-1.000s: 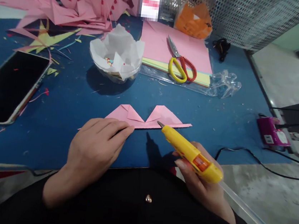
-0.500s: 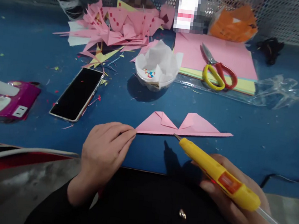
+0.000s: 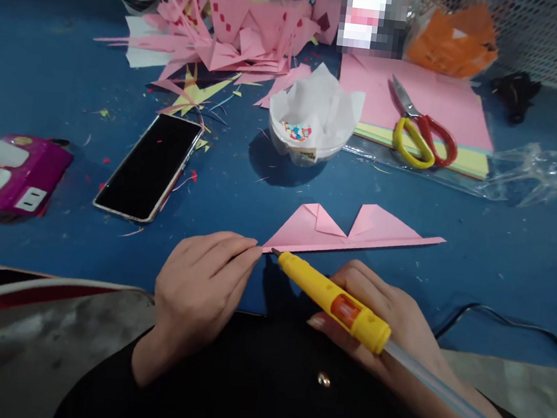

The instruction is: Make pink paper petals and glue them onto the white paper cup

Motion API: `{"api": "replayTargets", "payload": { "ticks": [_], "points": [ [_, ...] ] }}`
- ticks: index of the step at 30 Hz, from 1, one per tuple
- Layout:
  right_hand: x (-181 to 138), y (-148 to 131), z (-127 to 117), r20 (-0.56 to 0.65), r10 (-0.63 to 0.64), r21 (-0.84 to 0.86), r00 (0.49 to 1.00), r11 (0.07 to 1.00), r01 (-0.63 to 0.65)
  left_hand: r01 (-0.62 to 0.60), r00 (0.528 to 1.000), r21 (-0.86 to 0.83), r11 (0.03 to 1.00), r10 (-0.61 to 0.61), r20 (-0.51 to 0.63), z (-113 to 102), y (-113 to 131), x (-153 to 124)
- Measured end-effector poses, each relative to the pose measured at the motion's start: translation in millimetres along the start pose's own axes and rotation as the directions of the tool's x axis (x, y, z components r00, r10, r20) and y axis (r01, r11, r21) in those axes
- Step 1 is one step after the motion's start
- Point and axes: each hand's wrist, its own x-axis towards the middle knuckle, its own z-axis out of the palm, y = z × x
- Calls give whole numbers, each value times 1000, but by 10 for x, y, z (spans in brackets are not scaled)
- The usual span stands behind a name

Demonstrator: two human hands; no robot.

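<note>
The scene is dim and slightly murky, lit from above and a little behind. The white paper-lined bowl throws a dark shadow toward the viewer onto the blue table, and the yellow glue gun casts one beneath its nozzle. The phone screen shows no glare. Wide-angle distortion bends the edges; the corners are soft, and a pixelated patch sits at top centre.

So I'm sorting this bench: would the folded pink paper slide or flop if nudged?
The folded pink paper looks thin, so probably light and easily slid across the blue table. Its long pointed tip would likely bend.
</note>
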Motion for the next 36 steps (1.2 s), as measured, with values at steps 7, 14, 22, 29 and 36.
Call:
{"api": "replayTargets", "payload": {
  "ticks": [7, 14, 22, 29, 36],
  "points": [
    [36, -32, 17, -38, -23, -83, 999, 996, 20, -7, 1000, 11, 1000, 7, -10, 13, -2, -4],
    [34, -24, 29, -39, -56, -124, 998, 991, 50, -7, 1000, 10, 1000, 7, -11, 6, 3, 0],
    [40, -42, 40, -35, -51, -148, 998, 988, 45, 7, 1000, 14, 1000, -7, -17, 24, 11, 0],
    [28, -73, 7, -5, 6, -158, 1000, 987, -6, 5, 1000, 23, 1000, -5, -29, 17, 12, 2],
    [30, -63, 13, -39, -37, -190, 999, 981, 29, 6, 1000, 24, 1000, -5, -16, 11, 11, -1]
  ]
}}
